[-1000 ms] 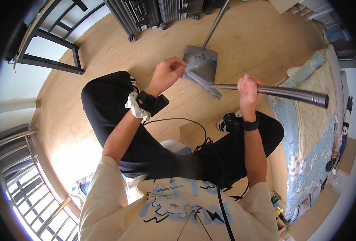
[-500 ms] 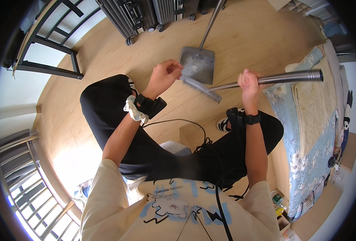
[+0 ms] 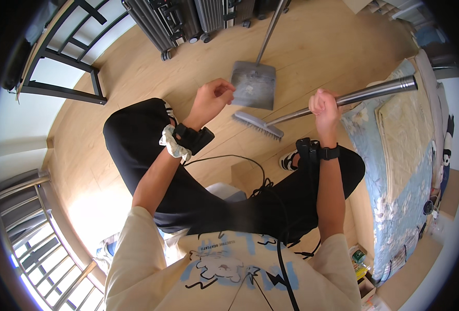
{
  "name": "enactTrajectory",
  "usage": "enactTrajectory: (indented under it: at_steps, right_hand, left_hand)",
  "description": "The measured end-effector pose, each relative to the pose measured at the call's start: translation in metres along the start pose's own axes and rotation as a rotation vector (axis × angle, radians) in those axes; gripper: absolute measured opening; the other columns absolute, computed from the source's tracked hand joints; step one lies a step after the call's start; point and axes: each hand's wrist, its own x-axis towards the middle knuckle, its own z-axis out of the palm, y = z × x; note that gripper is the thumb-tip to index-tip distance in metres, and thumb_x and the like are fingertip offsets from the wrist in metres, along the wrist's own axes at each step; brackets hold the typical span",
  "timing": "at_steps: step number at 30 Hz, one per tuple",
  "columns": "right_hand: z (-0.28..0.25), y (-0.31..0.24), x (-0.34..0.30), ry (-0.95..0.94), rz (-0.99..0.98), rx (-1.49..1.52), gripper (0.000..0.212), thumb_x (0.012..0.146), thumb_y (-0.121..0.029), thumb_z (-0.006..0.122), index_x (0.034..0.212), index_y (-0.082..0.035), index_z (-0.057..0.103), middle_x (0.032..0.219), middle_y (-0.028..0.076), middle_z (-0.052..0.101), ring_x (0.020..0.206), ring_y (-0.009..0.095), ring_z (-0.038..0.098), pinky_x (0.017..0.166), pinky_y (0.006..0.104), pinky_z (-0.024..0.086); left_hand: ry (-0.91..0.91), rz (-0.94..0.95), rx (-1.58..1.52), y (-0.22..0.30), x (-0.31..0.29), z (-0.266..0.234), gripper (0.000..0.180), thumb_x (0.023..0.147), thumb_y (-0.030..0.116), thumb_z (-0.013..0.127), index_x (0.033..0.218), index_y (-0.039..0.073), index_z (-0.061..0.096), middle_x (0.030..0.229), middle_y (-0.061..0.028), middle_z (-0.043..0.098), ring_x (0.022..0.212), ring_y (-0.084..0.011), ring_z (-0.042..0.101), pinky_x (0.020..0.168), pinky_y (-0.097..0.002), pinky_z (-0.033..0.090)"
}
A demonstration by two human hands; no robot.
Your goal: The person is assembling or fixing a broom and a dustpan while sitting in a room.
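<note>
A broom with a metal handle (image 3: 351, 97) is gripped in my right hand (image 3: 324, 108), the fingers wrapped around it. Its grey brush head (image 3: 258, 124) has the bristles facing toward me, just over or on the floor; which one I cannot tell. My left hand (image 3: 213, 102) hovers beside the dustpan, fingers curled toward the thumb as in a pinch; anything between them is too small to make out. Beyond the brush head lies a grey dustpan (image 3: 254, 85), pale dust on its face and its metal pole (image 3: 272, 31) running away from me.
Dark ribbed suitcases (image 3: 154, 23) stand at the far side. A black metal frame (image 3: 66, 90) rises at the far left. A bed with a blue floral cover (image 3: 395, 207) lines the right. My knees flank the wooden floor (image 3: 152, 83), and a black cable (image 3: 229, 156) loops between them.
The brush head has swung down and slightly left, away from the dustpan. My right hand has shifted a little, and the handle's end has risen. The left hand stays nearly in place.
</note>
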Motion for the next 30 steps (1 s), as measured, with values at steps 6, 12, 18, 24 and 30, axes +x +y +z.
enactTrajectory:
  at_steps: [6, 12, 18, 24, 30]
  right_hand:
    - [0.009, -0.006, -0.01, -0.072, -0.134, -0.227, 0.035, 0.079, -0.007, 0.049, 0.051, -0.007, 0.027, 0.046, -0.002, 0.024, 0.042, 0.007, 0.023, 0.042, 0.0257, 0.018]
    - [-0.004, -0.02, -0.009, -0.155, -0.014, -0.086, 0.035, 0.078, -0.007, 0.05, 0.05, -0.007, 0.028, 0.046, -0.002, 0.027, 0.042, 0.007, 0.025, 0.041, 0.0262, 0.018]
    - [-0.004, 0.002, -0.006, -0.056, -0.034, -0.156, 0.035, 0.078, -0.01, 0.051, 0.049, -0.005, 0.031, 0.046, -0.001, 0.029, 0.042, 0.007, 0.026, 0.041, 0.0258, 0.019]
    - [0.005, -0.024, -0.014, -0.127, -0.177, -0.489, 0.035, 0.076, -0.013, 0.054, 0.048, -0.002, 0.038, 0.045, 0.0, 0.033, 0.044, 0.008, 0.03, 0.043, 0.0264, 0.02]
    - [0.004, -0.022, -0.015, -0.115, 0.003, -0.322, 0.038, 0.078, -0.013, 0.053, 0.049, -0.003, 0.03, 0.045, -0.001, 0.028, 0.043, 0.008, 0.025, 0.043, 0.0272, 0.019]
  left_hand:
    - [0.003, -0.021, 0.02, 0.003, -0.003, 0.0, 0.011, 0.081, 0.004, 0.054, 0.089, -0.003, 0.057, 0.075, -0.0073, 0.061, 0.067, -0.0117, 0.06, 0.062, -0.0234, 0.047]
    - [0.013, -0.006, 0.01, 0.005, -0.003, 0.001, 0.012, 0.08, 0.004, 0.054, 0.089, -0.003, 0.057, 0.073, -0.0064, 0.061, 0.067, -0.0119, 0.06, 0.062, -0.0235, 0.047]
    - [0.007, -0.02, 0.02, 0.006, -0.001, 0.001, 0.012, 0.08, 0.004, 0.053, 0.089, -0.002, 0.058, 0.073, -0.0068, 0.062, 0.067, -0.0116, 0.06, 0.062, -0.0234, 0.047]
    - [0.014, -0.024, 0.025, 0.003, -0.003, 0.001, 0.012, 0.08, 0.005, 0.053, 0.089, -0.002, 0.058, 0.073, -0.0067, 0.062, 0.067, -0.0118, 0.06, 0.062, -0.0234, 0.047]
    - [-0.001, -0.03, 0.032, 0.006, -0.002, 0.004, 0.013, 0.08, 0.005, 0.053, 0.089, -0.002, 0.057, 0.073, -0.0068, 0.062, 0.066, -0.0122, 0.06, 0.063, -0.0238, 0.047]
